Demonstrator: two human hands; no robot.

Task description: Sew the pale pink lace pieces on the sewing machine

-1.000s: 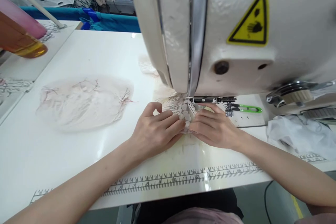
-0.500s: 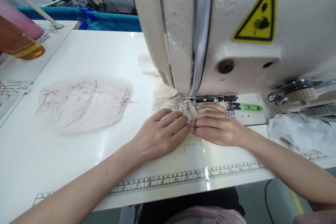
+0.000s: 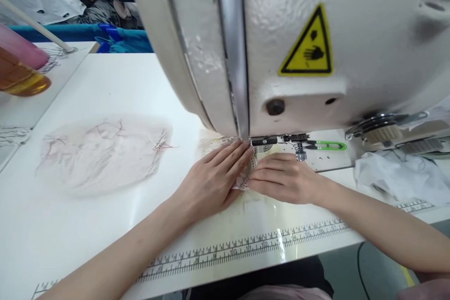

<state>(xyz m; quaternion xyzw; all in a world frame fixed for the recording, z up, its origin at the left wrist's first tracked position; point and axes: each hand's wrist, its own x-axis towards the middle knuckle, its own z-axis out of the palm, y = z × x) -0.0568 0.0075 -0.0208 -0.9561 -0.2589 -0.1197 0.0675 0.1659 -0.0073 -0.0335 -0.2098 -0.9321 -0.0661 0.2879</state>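
Observation:
A strip of pale lace fabric (image 3: 243, 179) lies under the sewing machine head (image 3: 225, 79), mostly hidden by my hands. My left hand (image 3: 214, 178) rests flat on it with fingers stretched out, their tips close to the presser foot area. From the other side, my right hand (image 3: 281, 178) has its fingers together at the lace's right edge, gripping it near the front; the thumb is out of sight. Just beyond the right fingers sits a black metal guide with a knurled screw (image 3: 300, 151). Needle and presser foot are hidden.
Green-handled thread snips (image 3: 326, 145) lie right of the guide. A sheer pale fabric piece with loose threads (image 3: 101, 154) is on the left. White cloth (image 3: 401, 173) lies at right. A printed ruler (image 3: 232, 251) runs along the front edge; thread cones (image 3: 24, 75) stand at far left.
My left hand has straightened from curled fingers and slid forward over the lace toward the presser foot. My right hand stays at the lace's edge. The camera view has shifted.

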